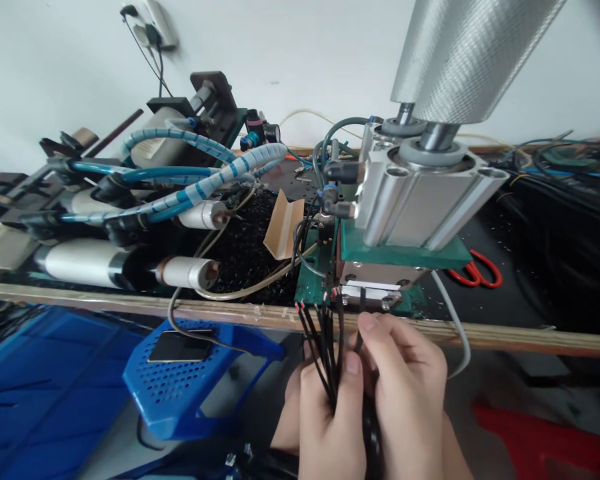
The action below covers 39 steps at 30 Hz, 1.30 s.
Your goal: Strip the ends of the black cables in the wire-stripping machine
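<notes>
Left grip (333,417) holds black cables (341,327); right grip (410,377) pinches single cable (363,299) pointing 12 o'clock. Probably light, bendy: pinch near tip.

On the workbench (510,308), scissors (474,272) lie right of the press (410,207); cables (333,380) are before it. Below, 1 phone (180,348), apparently, lies on a stool (167,403).

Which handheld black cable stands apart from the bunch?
The single black cable pinched by the right hand; the other black cables fan up from the left hand.
</notes>
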Each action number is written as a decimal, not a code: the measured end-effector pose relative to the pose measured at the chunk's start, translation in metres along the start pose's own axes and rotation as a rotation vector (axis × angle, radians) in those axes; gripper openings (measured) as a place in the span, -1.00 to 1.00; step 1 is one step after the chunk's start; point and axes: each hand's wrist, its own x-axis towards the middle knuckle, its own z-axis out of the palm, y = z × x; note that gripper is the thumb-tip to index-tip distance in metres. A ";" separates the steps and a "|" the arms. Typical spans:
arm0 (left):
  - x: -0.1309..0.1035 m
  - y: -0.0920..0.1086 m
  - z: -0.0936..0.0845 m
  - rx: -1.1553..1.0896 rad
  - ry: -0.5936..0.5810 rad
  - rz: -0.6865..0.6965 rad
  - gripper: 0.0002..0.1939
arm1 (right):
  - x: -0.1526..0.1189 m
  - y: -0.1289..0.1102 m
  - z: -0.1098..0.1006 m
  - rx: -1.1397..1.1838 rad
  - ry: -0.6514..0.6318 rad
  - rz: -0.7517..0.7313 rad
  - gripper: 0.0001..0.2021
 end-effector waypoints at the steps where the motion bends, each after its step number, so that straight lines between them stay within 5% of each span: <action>1: 0.001 -0.004 -0.002 -0.013 -0.010 -0.006 -0.57 | -0.001 0.002 -0.001 -0.004 -0.013 -0.025 -0.53; 10: 0.001 0.005 -0.015 -0.083 -0.078 -0.074 -0.53 | -0.010 0.011 -0.013 -0.094 -0.156 -0.177 -0.57; 18: -0.011 0.027 -0.006 -0.085 0.050 -0.099 -0.39 | -0.014 0.009 -0.014 -0.167 -0.216 -0.333 -0.63; 21: -0.005 0.030 -0.012 -0.149 0.050 -0.103 -0.35 | -0.011 0.003 -0.022 -0.212 -0.407 -0.413 -0.72; 25: 0.010 0.038 -0.027 -0.364 -0.282 0.089 -0.49 | -0.001 -0.013 -0.043 -0.355 -0.777 -0.468 -0.94; 29: 0.016 0.045 -0.039 -0.388 -0.404 0.180 -0.66 | 0.001 -0.036 -0.067 -0.668 -0.998 -0.440 -0.75; 31: 0.015 0.045 -0.043 -0.342 -0.410 0.220 -0.67 | -0.003 -0.048 -0.079 -0.775 -0.971 -0.445 -0.71; 36: 0.010 0.042 -0.043 -0.235 -0.494 0.207 -0.68 | -0.017 -0.070 -0.095 -0.915 -0.521 -0.558 -0.79; 39: 0.008 0.040 -0.040 -0.168 -0.538 0.195 -0.75 | -0.023 -0.076 -0.091 -0.844 -0.402 -0.554 -0.84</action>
